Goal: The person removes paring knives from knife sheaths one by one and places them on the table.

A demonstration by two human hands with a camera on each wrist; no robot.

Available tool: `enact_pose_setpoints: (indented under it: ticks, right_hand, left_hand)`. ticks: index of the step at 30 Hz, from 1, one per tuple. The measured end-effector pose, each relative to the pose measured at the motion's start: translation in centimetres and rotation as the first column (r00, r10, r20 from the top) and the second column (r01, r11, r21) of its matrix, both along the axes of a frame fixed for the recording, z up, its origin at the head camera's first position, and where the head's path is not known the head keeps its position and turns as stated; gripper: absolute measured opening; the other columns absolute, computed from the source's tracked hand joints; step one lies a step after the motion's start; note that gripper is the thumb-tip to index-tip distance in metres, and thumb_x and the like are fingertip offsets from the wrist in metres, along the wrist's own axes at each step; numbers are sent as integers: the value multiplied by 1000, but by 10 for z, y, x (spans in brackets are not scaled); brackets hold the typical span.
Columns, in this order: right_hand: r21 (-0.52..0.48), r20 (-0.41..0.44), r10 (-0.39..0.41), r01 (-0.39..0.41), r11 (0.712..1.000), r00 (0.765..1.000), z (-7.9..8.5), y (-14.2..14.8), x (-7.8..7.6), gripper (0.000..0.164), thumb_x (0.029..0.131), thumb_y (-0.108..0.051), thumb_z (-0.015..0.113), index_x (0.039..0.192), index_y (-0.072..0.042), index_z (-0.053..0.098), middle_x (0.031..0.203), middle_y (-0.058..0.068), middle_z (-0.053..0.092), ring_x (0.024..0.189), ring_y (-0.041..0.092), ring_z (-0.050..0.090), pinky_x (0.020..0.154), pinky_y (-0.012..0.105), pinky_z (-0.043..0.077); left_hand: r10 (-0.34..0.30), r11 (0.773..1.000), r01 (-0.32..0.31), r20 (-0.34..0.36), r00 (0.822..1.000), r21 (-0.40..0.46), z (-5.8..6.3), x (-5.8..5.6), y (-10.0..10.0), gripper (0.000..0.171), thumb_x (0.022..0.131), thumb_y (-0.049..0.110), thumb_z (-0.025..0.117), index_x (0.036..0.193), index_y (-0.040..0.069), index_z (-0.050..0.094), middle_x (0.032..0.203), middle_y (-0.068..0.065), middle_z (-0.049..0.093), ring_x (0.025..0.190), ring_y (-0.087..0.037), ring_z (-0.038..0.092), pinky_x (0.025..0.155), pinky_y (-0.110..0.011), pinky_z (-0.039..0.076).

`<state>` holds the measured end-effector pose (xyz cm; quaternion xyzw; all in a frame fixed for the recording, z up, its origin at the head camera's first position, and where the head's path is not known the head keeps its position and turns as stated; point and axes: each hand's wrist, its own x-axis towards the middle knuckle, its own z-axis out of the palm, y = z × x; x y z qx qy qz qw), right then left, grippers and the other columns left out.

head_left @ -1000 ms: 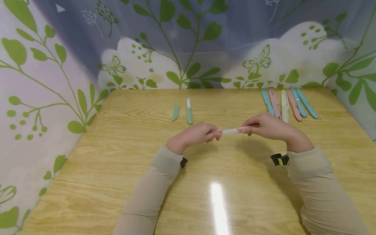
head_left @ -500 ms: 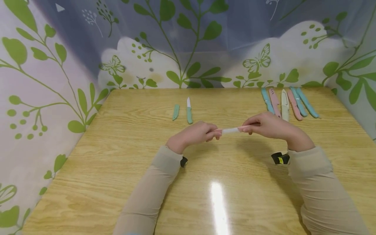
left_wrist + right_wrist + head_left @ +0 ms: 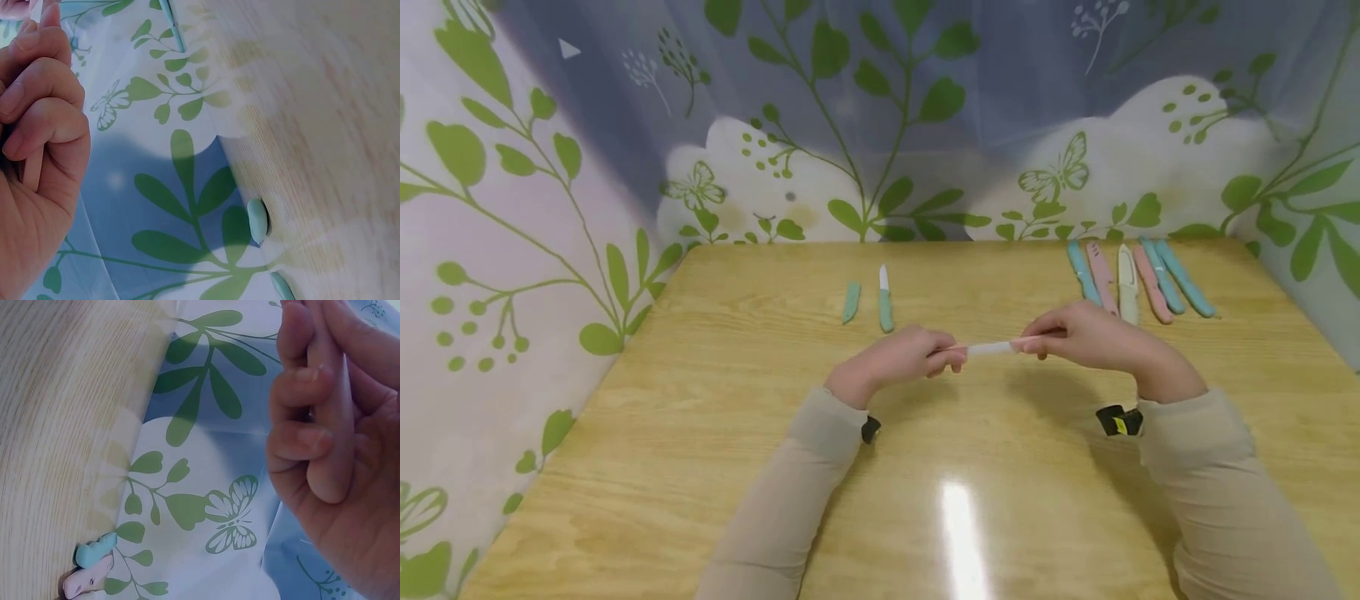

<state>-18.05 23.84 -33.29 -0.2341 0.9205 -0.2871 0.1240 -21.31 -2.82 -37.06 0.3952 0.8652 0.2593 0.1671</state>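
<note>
Above the middle of the table, both hands hold a small knife with a white blade (image 3: 990,348). My right hand (image 3: 1078,336) grips its pink handle (image 3: 331,440), fingers curled round it in the right wrist view. The left hand (image 3: 898,358) holds the pink sheath (image 3: 34,165), which is mostly hidden behind curled fingers. White blade shows between the two hands. Beyond the left hand lies a green-handled knife (image 3: 886,308), its white blade bare, with a green sheath (image 3: 851,302) to its left.
A row of knives and sheaths lies at the back right: a blue one (image 3: 1084,271), a pink one (image 3: 1102,277), a cream one (image 3: 1127,283) and several more. Patterned cloth (image 3: 925,167) hangs behind the wooden table (image 3: 700,417).
The head view has tilted, so everything sits lower in it. Both hands keep their hold, and the white stretch of blade between them looks slightly longer.
</note>
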Motion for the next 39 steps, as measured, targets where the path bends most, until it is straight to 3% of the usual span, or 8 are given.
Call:
enact_pose_setpoints:
  ticks: [14, 20, 26, 39]
  right_hand:
    - [10, -6, -12, 12, 1000, 1000, 0, 4, -1, 29, 97, -35, 59, 104, -10, 73, 85, 3, 68, 65, 14, 48, 62, 31, 41]
    - [41, -34, -62, 63, 997, 998, 2, 16, -1, 31, 97, -37, 58, 103, -11, 73, 87, 4, 67, 66, 15, 48, 64, 31, 41]
    - [59, -49, -93, 95, 994, 994, 4, 25, -2, 32, 98, -37, 58, 103, -9, 73, 85, 5, 67, 61, 13, 42, 60, 29, 39]
    - [90, -28, -151, 153, 984, 988, 2, 22, -5, 42, 98, -45, 53, 106, -8, 71, 87, 7, 67, 60, 15, 37, 56, 29, 33]
  left_hand:
    - [19, 1000, -19, 27, 999, 8, -1, -1, -3, 37, 104, 34, 43, 100, 5, 66, 67, 3, 45, 56, -9, 34, 56, -21, 33]
    - [63, 998, -63, 14, 998, 9, -3, -6, -13, 38, 105, 34, 40, 99, 5, 62, 66, 2, 40, 58, -10, 32, 67, -24, 36]
    - [81, 996, -81, 25, 996, 23, -3, -10, -19, 42, 105, 35, 40, 99, 0, 63, 64, 2, 39, 56, -11, 29, 65, -24, 36]
    - [120, 993, -119, 45, 992, -14, -6, -12, -20, 39, 105, 36, 39, 104, 7, 66, 65, 1, 42, 58, -11, 34, 64, -25, 37]
